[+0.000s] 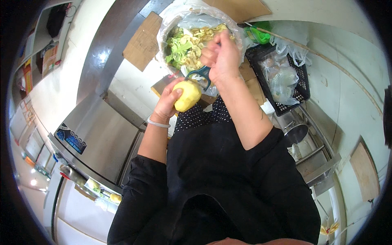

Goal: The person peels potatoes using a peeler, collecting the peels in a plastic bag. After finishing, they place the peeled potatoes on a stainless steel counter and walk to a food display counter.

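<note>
My left hand [167, 99] holds a peeled yellow potato [188, 95] in front of my lap. In my right hand [222, 55], the fingers are curled round a dark blue-green peeler [204, 73]. The peeler's head is at the potato's upper right side; whether its blade touches the surface cannot be told. Beyond both hands stands a round bin lined with a clear plastic bag [162, 29], holding peelings [193, 43] and green leaves [180, 50]. My right hand is over the bin's right part.
A black plastic crate [258, 65] with bagged items stands to the right, beside a metal pot [296, 134] on a metal rack [317, 153]. Cardboard [143, 41] lies left of the bin. A stainless steel cabinet [98, 134] is at the left. A long stick [333, 65] leans at the right.
</note>
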The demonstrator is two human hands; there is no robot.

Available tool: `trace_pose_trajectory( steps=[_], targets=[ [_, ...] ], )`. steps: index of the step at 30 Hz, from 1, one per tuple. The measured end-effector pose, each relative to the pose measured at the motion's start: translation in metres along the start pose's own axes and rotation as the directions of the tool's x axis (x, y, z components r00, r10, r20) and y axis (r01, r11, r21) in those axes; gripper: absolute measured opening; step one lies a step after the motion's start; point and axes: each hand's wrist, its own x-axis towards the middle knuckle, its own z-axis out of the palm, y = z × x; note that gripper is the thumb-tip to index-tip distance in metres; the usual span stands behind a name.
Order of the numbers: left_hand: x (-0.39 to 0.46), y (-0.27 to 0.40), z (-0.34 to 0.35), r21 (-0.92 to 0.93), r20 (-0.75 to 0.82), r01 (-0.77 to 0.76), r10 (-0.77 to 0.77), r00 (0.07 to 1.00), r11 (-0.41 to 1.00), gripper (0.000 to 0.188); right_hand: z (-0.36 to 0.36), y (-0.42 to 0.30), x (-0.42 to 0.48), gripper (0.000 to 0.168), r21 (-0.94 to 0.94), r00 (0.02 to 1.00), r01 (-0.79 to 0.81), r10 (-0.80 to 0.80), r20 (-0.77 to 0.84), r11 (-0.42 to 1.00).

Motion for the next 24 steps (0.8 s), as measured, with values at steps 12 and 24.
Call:
trace_pose_trajectory(
  steps=[12,24],
  targets=[
    [0.009,0.016,0.002,0.166,0.118,-0.060,0.041,0.992,0.984,0.051,-0.014,-0.001,0.018,0.035,-0.049,0.997,0.031,-0.034,-0.064,0.998],
    [0.011,0.004,0.026,-0.627,0.148,0.163,-0.090,0.985,0.762,0.064,-0.038,0.012,-0.010,0.024,-0.680,0.838,0.532,-0.199,0.508,0.505]
  ],
)
